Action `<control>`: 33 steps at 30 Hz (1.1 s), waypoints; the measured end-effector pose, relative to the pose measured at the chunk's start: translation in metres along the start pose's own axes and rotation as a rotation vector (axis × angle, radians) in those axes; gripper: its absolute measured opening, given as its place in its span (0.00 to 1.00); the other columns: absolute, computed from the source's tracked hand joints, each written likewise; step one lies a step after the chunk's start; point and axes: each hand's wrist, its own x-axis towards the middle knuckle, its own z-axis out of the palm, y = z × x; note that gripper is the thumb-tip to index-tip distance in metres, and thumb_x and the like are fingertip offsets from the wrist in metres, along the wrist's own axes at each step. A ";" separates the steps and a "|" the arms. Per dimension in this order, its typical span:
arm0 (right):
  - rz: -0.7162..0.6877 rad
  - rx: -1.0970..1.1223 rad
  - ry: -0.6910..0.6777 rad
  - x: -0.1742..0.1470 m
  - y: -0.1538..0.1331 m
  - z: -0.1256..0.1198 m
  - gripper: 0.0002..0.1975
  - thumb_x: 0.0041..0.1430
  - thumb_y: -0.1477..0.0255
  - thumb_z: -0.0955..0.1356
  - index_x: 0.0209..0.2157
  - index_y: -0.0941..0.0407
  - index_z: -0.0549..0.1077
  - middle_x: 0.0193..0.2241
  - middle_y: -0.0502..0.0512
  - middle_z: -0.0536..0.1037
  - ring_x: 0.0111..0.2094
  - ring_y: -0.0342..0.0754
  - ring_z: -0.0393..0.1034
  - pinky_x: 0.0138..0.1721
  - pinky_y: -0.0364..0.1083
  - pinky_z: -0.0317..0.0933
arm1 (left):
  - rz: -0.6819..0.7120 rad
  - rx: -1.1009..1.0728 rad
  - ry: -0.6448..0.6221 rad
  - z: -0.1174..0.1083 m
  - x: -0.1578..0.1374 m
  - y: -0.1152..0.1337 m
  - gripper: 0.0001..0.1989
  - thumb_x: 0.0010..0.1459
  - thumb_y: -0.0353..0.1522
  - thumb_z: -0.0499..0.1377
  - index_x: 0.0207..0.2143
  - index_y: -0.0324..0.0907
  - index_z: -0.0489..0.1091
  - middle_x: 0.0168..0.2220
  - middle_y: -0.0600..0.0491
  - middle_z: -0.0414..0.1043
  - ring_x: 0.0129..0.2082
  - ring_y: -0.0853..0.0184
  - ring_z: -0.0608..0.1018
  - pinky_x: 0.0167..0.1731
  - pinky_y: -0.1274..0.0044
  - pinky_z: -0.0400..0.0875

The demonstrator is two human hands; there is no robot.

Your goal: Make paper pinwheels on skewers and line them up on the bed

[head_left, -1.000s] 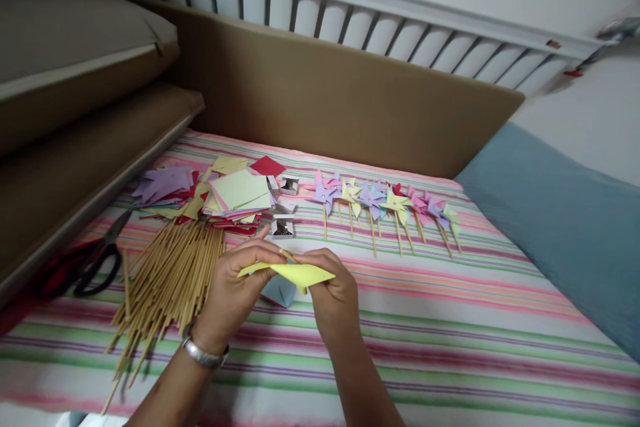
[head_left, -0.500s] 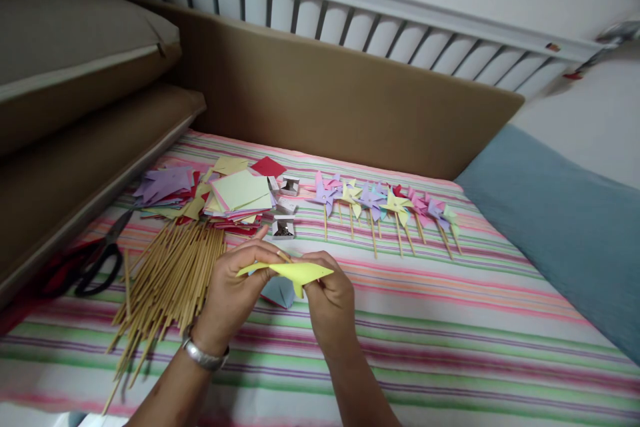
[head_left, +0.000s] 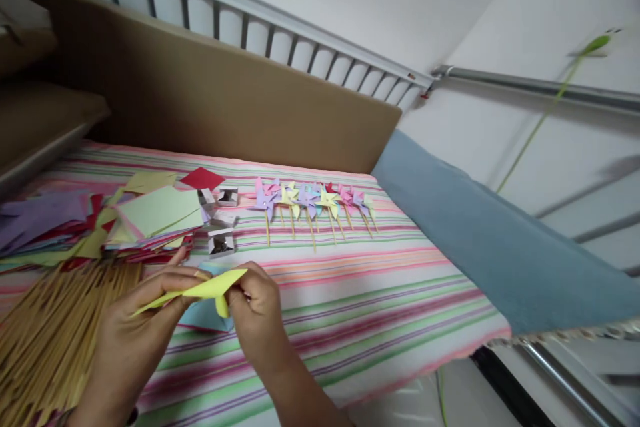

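Both hands hold a yellow pinwheel paper [head_left: 210, 285], seen nearly edge-on, with a curled flap hanging below it. My left hand [head_left: 145, 317] pinches its left end, thumb beneath and fingers above. My right hand [head_left: 257, 303] closes on the right side beside the curled flap; its fingertips are partly hidden. A small tan tip shows at the left fingers, too small to name. Light blue paper [head_left: 207, 315] lies on the striped cloth under the hands. Wooden sticks [head_left: 65, 333] are heaped at my left forearm.
Stacked coloured paper squares [head_left: 160, 210] lie at the left, beside small open boxes [head_left: 221, 242] of dark metal pieces. Finished pinwheels [head_left: 307, 197] on sticks lie in a row farther back. A brown board [head_left: 225, 113] stands behind; the cloth's edge [head_left: 430, 373] drops off at the right.
My view has turned to the right, so everything sits farther left and the scissors are out of sight. Both hands still hold the yellow paper, which is now tilted up at its right end.
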 end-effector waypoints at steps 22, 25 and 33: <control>0.223 -0.358 -0.314 0.000 0.047 -0.013 0.03 0.49 0.73 0.68 0.24 0.55 0.74 0.23 0.50 0.75 0.25 0.44 0.68 0.27 0.41 0.59 | -0.688 -0.572 0.308 0.010 0.011 -0.018 0.26 0.33 0.32 0.70 0.38 0.37 0.69 0.32 0.51 0.75 0.29 0.67 0.76 0.32 0.76 0.68; 0.269 -0.316 -0.302 0.001 0.051 -0.017 0.04 0.49 0.71 0.67 0.24 0.55 0.73 0.22 0.49 0.75 0.24 0.43 0.68 0.27 0.41 0.59 | -0.691 -0.570 0.289 0.010 0.013 -0.012 0.27 0.35 0.33 0.69 0.41 0.39 0.69 0.33 0.52 0.75 0.30 0.68 0.76 0.34 0.76 0.67; 0.429 -0.339 0.092 0.018 0.075 -0.101 0.07 0.47 0.67 0.67 0.24 0.57 0.73 0.20 0.48 0.74 0.24 0.44 0.69 0.27 0.41 0.60 | -0.567 -0.347 0.265 0.018 0.002 -0.020 0.27 0.37 0.39 0.67 0.42 0.40 0.69 0.36 0.51 0.74 0.38 0.65 0.76 0.41 0.74 0.68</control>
